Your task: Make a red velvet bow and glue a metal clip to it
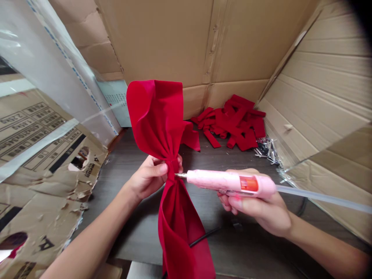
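The left hand [148, 179] is closed around the gathered middle of a red velvet bow [158, 116], holding it upright above the middle of the dark wood table [122, 190]. The right hand [255, 205] wraps the grip of a pink hot glue gun [226, 183], its metal nozzle [180, 175] just beside the bow's knot and a clear glue stick [325, 198] extending out behind. Cut red fabric strips [232, 124] lie heaped toward the table's back right corner, near a cardboard box wall [162, 42].
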Tool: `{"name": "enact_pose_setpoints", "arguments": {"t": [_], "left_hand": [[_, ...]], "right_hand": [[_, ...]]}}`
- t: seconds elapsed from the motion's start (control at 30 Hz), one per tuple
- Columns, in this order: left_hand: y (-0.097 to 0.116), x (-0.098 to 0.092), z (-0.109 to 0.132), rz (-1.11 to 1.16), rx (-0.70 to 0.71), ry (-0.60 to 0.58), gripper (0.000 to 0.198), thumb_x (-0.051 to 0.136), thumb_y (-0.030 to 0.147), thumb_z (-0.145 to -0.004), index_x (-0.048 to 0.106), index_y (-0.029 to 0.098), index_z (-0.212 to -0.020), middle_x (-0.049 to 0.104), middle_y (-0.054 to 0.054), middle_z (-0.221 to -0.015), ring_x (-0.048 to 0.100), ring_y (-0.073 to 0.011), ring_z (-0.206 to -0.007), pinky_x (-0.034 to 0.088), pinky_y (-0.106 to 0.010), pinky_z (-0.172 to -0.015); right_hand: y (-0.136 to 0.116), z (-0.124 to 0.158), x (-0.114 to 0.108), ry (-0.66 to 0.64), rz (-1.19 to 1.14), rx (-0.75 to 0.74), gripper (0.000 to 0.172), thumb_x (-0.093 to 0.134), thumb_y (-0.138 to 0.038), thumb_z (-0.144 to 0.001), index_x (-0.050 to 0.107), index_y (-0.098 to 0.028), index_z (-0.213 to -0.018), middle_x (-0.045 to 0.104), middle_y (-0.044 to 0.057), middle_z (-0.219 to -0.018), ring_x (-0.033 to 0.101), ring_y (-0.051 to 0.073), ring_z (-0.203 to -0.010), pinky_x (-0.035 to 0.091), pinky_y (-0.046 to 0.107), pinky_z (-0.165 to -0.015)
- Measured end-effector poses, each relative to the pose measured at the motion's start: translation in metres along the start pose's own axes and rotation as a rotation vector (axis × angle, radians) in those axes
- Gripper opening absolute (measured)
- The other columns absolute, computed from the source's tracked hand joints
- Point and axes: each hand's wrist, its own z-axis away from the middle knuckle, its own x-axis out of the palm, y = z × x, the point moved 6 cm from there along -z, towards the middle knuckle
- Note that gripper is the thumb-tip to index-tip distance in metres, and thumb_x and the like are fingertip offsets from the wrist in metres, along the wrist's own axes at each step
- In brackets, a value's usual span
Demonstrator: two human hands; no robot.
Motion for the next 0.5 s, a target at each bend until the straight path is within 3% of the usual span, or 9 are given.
{"name": "enact_pose_setpoints", "arguments": {"t": [0.37, 0.5], "left_hand": [[-0.0006, -0.0006, -0.0011, 0.02, 0.0, 0.009, 0.039, 0.089, 0.033, -0.059, 0.073, 0.011, -0.087, 0.063, -0.005, -0.082, 0.061, -0.0155, -0.072, 0.051, -0.027, -0.067], [-0.0013, -0.0049, -0.0015, 0.053, 0.005, 0.063, 0.042, 0.091, 0.03, -0.057, 0.073, 0.01, -0.09, 0.064, -0.004, -0.077, 0.06, -0.0144, -0.07, 0.049, -0.025, -0.068]], "right_hand": [[0.0026, -0.0008, 0.0006, -0.025, 0.021, 0.022, 0.017, 0.065, -0.032, -0.081, 0.062, -0.018, -0.072, 0.055, 0.003, -0.059, 0.052, 0.015, -0.052, 0.04, 0.026, -0.044], [0.003, -0.0016, -0.0001, -0.028, 0.038, 0.01, 0.019, 0.065, -0.032, -0.083, 0.062, -0.017, -0.071, 0.056, 0.003, -0.06, 0.052, 0.015, -0.051, 0.041, 0.027, -0.044]]}}
